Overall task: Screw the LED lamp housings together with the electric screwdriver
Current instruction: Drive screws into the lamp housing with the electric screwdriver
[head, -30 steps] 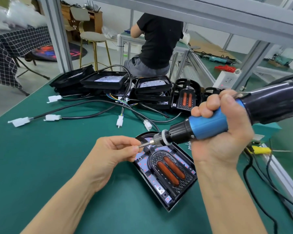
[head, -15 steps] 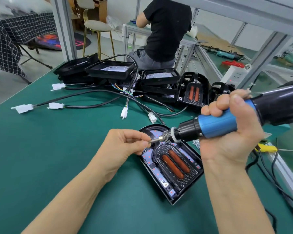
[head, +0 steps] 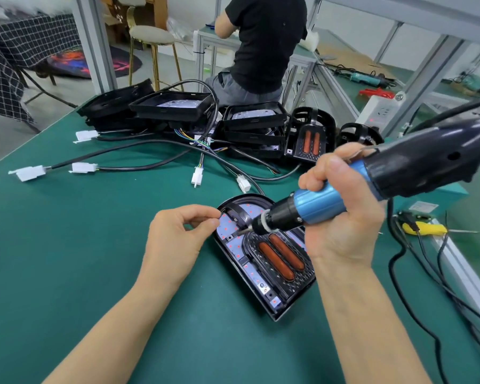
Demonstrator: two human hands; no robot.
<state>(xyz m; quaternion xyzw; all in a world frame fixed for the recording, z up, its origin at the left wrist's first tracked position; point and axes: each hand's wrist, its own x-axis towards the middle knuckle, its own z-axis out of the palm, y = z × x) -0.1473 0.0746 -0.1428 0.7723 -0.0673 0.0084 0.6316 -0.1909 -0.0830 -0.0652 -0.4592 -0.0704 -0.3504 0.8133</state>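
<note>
Green bench (head: 67, 245); black arch-topped lamp housing (head: 263, 273)

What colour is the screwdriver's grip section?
Blue, on the electric screwdriver held by the right hand; head view shows it.

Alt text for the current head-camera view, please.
A right hand grips a blue electric screwdriver, its bit angled down into an open LED lamp housing on a green table. The left hand pinches beside the bit.

A green-topped bench (head: 67, 259) is carrying one open lamp housing (head: 263, 261) near its middle, stacked black housings (head: 172, 106) along the far edge, and cables with white connectors (head: 29, 172) (trailing leftward).
</note>
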